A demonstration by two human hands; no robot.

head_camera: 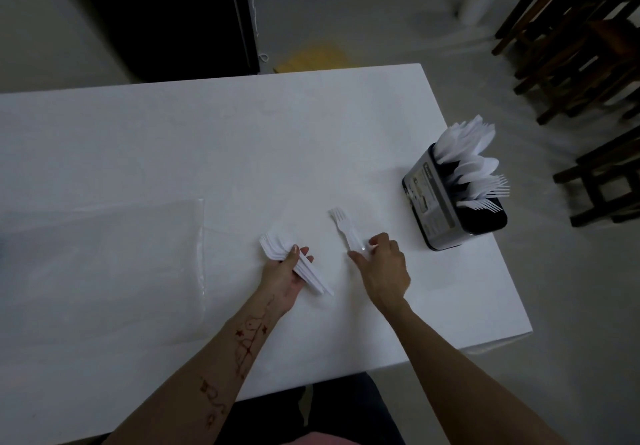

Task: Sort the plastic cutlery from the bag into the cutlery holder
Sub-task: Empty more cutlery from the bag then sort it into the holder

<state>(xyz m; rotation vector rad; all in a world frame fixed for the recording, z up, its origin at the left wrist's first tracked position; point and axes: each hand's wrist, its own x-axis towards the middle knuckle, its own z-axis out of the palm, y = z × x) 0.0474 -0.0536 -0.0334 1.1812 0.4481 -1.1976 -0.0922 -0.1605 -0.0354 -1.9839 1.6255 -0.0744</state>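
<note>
Forks held at frame centre
Left hand (284,275) grips a fork bundle (294,260); right hand (382,269) pinches one fork (345,229), handle end hidden.

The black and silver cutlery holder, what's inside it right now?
The black and silver cutlery holder holds upright white plastic cutlery: knives farthest, spoons in the middle, forks nearest. Its walls hide their handles and any dividers.

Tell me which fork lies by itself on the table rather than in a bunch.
The single fork under the right hand, tines pointing away. The other forks are bunched: a stack of forks gripped in the left hand, and more standing in the cutlery holder.
</note>
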